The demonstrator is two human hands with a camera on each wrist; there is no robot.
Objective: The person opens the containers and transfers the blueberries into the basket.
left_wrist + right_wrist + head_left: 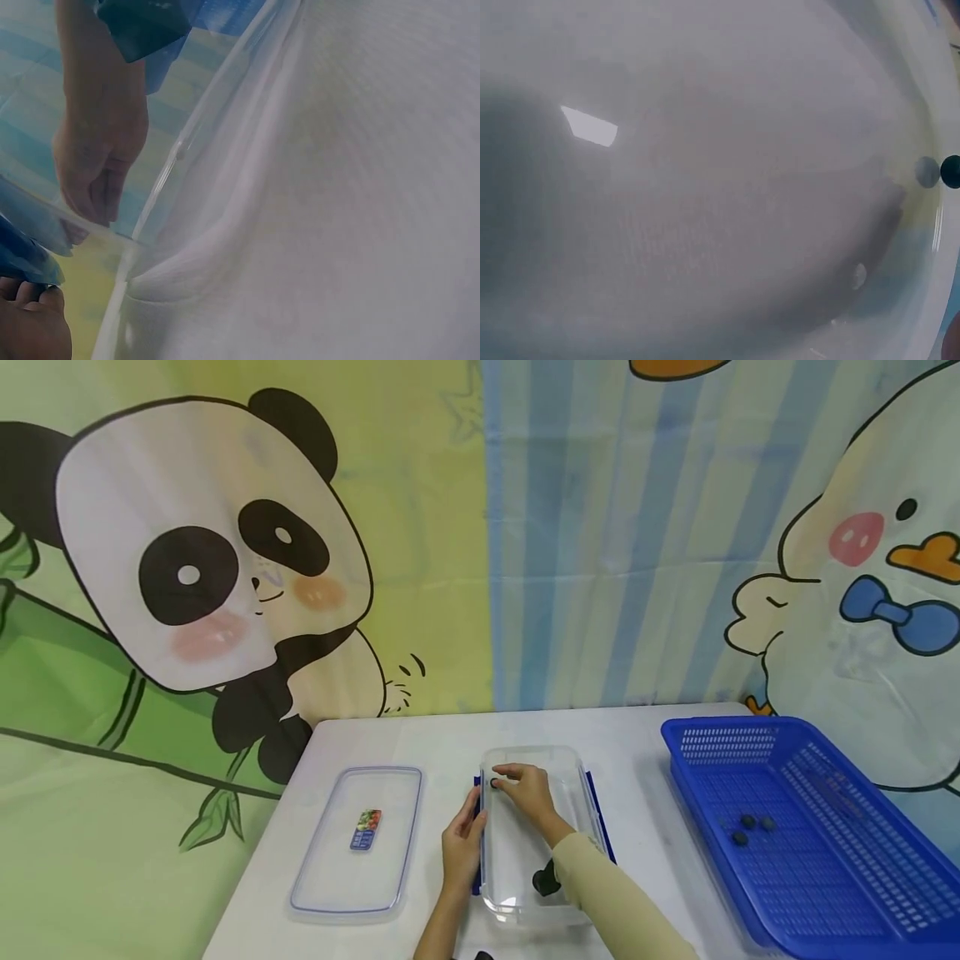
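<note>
A clear plastic storage box (pixel 555 917) with blue side latches stands on the white table. Along its left side, my left hand (pixel 461 843) grips the wall, the thumb up by the rim; in the left wrist view, fingers (pixel 34 291) curl by a blue latch (pixel 28 255). Reaching over the far left corner, my right hand (pixel 531 792) pinches a small dark ball (pixel 494 783) between thumb and index fingertips. The right wrist view shows this ball (pixel 951 172) against the box's clear surface, beside its reflection, with only slivers of the fingers in sight.
A clear lid (pixel 322 885) with a colourful label lies left of the box. To the right is a blue mesh basket (pixel 810 877) with several small dark balls (pixel 747 820) in it. A cartoon-printed curtain (pixel 442 568) hangs behind the table.
</note>
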